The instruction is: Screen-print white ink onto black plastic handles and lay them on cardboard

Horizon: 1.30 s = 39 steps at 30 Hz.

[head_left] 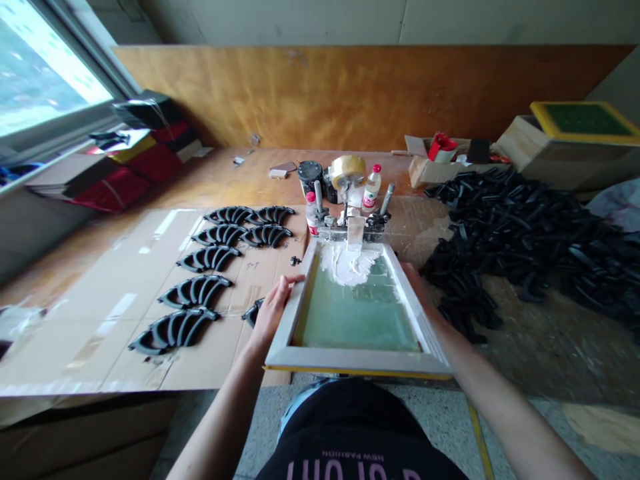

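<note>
A silk-screen printing frame (pixel 283 333) with a pale metal border and green mesh (pixel 355 317) is in front of me, joined to a metal clamp stand (pixel 375 230) at its far end. Thick white ink (pixel 345 263) is smeared over the mesh's far part, where a squeegee-like pale piece (pixel 355 233) stands upright. My left hand (pixel 271 310) is at the frame's left side, thumb raised and fingers curled in toward the edge; what they grip is hidden. At the right side, my right hand (pixel 414 283) is mostly behind the frame, its fingers out of sight.
Curved black handle-like parts (pixel 187 330) lie in rows on cardboard (pixel 125 267) at left; one is beside my left hand. A large heap of black parts (pixel 520 233) lies at right. Bottles (pixel 371 190), a tape roll (pixel 349 171) and a dark tub (pixel 310 177) stand behind the clamp.
</note>
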Each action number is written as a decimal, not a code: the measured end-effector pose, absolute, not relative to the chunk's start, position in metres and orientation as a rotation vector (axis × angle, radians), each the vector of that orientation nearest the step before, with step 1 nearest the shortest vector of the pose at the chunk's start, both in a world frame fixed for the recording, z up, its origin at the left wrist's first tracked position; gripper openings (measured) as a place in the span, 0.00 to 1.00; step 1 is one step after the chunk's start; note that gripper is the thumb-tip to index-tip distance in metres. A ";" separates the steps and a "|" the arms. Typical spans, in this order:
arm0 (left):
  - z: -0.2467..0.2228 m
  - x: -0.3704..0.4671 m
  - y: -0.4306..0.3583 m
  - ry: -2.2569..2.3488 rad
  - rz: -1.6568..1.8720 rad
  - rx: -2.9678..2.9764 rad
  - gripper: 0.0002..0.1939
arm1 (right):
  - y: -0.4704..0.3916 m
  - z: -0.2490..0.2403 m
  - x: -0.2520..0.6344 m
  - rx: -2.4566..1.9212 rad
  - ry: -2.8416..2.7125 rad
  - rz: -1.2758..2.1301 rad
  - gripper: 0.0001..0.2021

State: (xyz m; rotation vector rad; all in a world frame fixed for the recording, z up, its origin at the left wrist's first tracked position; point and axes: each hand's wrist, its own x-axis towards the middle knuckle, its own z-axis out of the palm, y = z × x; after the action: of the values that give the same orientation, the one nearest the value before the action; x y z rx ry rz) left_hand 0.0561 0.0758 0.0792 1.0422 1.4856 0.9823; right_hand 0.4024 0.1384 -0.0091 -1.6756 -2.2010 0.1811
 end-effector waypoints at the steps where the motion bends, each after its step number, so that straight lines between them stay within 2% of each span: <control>1: 0.065 0.053 0.069 1.507 0.933 1.025 0.32 | 0.145 -0.004 0.408 -1.721 -2.125 0.152 0.16; 3: 0.032 0.051 0.062 1.496 0.881 0.975 0.36 | 0.162 0.008 0.404 -1.705 -1.998 0.083 0.18; 5: 0.002 0.050 0.062 1.469 0.865 0.966 0.42 | 0.182 0.022 0.383 -1.576 -1.987 0.046 0.25; 7: -0.021 0.049 0.065 1.457 0.861 0.989 0.44 | 0.200 0.034 0.355 -1.454 -2.097 0.055 0.29; 8: -0.029 0.048 0.066 1.458 0.858 0.998 0.43 | 0.207 0.038 0.341 -1.439 -2.172 0.082 0.28; 13: -0.040 0.046 0.068 1.434 0.847 0.993 0.40 | 0.197 0.036 0.307 -1.523 -2.473 0.172 0.04; 15: -0.039 0.047 0.067 1.424 0.867 0.981 0.40 | 0.176 0.032 0.309 -1.377 -2.585 0.145 0.04; 19: -0.034 0.050 0.066 1.439 0.885 0.961 0.40 | 0.148 0.035 0.321 -0.885 -2.771 0.237 0.09; 21: -0.031 0.051 0.066 1.447 0.883 0.959 0.39 | 0.150 0.039 0.324 -0.822 -2.769 0.313 0.08; 25: -0.026 0.051 0.065 1.448 0.880 0.960 0.38 | 0.155 0.035 0.321 -1.054 -2.580 0.218 0.07; 27: -0.024 0.051 0.065 1.446 0.875 0.952 0.38 | 0.148 0.027 0.319 -1.020 -2.549 0.146 0.10; 30: -0.019 0.052 0.064 1.443 0.883 0.932 0.38 | 0.138 0.022 0.318 -0.903 -2.578 0.194 0.09; 32: -0.010 0.053 0.064 1.441 0.884 0.908 0.39 | 0.144 0.027 0.317 -0.975 -2.531 0.259 0.06; 33: -0.003 0.054 0.064 1.445 0.876 0.899 0.39 | 0.152 0.032 0.315 -1.046 -2.491 0.276 0.08; 35: 0.016 0.053 0.064 1.458 0.855 0.902 0.40 | 0.175 0.045 0.313 -1.219 -2.398 0.263 0.18; 37: 0.041 0.052 0.065 1.462 0.871 0.939 0.37 | 0.201 0.058 0.318 -1.392 -2.302 0.212 0.26; 39: 0.067 0.051 0.069 1.456 0.937 0.997 0.29 | 0.220 0.067 0.336 -1.547 -2.169 0.166 0.25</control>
State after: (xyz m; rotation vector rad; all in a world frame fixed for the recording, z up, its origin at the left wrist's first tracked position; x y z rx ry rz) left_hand 0.0512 0.0689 0.0668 0.9966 1.4560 0.9373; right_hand 0.3362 0.2203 0.0671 -1.5470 -2.1687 0.1665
